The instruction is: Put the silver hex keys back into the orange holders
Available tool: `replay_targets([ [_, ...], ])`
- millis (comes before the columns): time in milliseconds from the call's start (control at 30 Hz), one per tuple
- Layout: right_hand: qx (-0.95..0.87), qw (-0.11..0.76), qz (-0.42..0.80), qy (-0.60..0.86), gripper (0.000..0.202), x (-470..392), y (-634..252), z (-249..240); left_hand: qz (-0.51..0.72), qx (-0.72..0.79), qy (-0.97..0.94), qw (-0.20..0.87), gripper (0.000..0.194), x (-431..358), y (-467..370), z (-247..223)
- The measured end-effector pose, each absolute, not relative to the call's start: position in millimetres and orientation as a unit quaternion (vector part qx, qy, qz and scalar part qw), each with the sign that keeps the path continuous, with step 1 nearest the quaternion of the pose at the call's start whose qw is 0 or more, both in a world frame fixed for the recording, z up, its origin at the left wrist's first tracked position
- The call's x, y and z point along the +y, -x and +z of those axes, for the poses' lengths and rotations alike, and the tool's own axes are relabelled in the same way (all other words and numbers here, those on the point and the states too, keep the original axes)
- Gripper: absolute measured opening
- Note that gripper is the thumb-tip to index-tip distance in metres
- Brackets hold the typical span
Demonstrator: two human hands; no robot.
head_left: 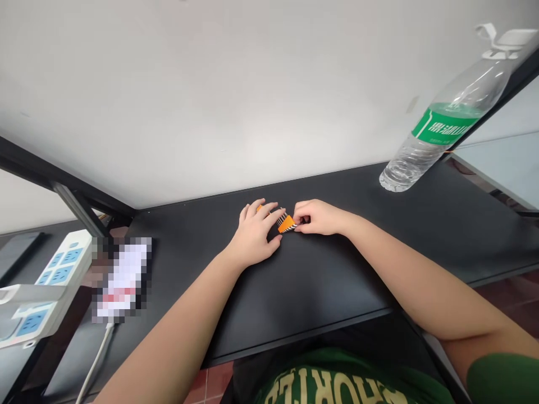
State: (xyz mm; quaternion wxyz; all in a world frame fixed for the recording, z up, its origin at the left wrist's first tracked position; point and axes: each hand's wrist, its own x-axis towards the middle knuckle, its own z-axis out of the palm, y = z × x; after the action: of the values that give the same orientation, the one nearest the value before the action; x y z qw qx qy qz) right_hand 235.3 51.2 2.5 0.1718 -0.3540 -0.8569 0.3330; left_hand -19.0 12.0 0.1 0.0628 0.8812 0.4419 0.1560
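An orange holder with a row of thin metal rods, which looks like a hex key set [287, 224], lies on the black tabletop. My left hand [257, 231] rests over it from the left, fingers curved across it and the thumb by its near edge. They hide much of the set. At the set's right end is my right hand [314, 217], with thumb and fingers closed in a pinch. Something small and dark shows between them, seemingly one hex key, mostly hidden by the fingers.
A clear water bottle [442, 126] with a green label stands at the back right of the black table [320, 280]. On the left lie a blurred-out phone [124, 280] with a white cable and a white power strip [63, 269]. A pale wall [210, 101] rises behind.
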Motion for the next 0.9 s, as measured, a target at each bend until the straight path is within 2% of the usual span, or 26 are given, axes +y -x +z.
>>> replay_targets([
  [167, -0.817, 0.152, 0.455, 0.319, 0.010, 49.8, -240.9, 6.6, 0.134, 0.411, -0.891, 0.137, 0.054, 13.5, 21.9, 0.3],
  [300, -0.765, 0.164, 0.530, 0.327, 0.018, 52.0, -241.7, 4.5, 0.148, 0.387, -0.898, 0.148, 0.057, 14.9, 21.8, 2.9],
  [400, -0.723, 0.181, 0.578, 0.333, 0.021, 52.7, -240.5, 4.0, 0.178, 0.381, -0.895, 0.148, 0.048, 14.3, 19.4, 3.8],
  [600, -0.745, 0.124, 0.565, 0.331, 0.028, 49.3, -238.3, 10.2, 0.248, 0.351, -0.886, 0.172, 0.041, 12.5, 14.9, 2.3],
  [900, -0.747, 0.195, 0.552, 0.314, 0.024, 46.3, -232.3, 4.5, 0.270, 0.359, -0.875, 0.183, 0.035, 14.2, 14.7, 1.1],
])
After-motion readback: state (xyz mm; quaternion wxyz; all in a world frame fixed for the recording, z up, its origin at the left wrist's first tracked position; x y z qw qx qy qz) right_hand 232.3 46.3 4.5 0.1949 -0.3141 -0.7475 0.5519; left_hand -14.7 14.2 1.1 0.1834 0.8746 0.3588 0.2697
